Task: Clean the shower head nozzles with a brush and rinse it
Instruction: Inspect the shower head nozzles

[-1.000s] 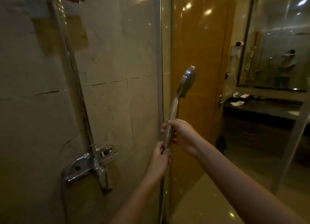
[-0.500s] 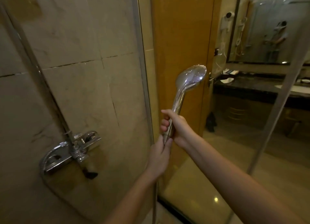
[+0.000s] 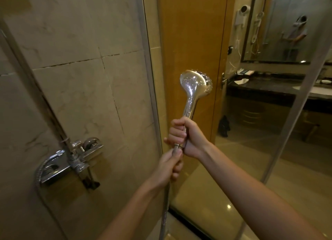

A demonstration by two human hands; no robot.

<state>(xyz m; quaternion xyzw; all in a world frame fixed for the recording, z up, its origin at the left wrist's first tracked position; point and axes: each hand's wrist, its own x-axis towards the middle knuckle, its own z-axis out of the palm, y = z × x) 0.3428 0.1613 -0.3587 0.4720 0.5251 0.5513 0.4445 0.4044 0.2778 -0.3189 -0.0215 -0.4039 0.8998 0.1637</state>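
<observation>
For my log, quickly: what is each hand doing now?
Left hand: grips the hose near its top.
Right hand: grips the shower head by its handle.

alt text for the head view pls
A person's right hand grips the handle of a chrome shower head held upright, nozzle face turned away to the right, while the left hand holds its metal hose just below. A chrome mixer valve is on the tiled wall at left; a dark vanity counter lies beyond the glass.
</observation>
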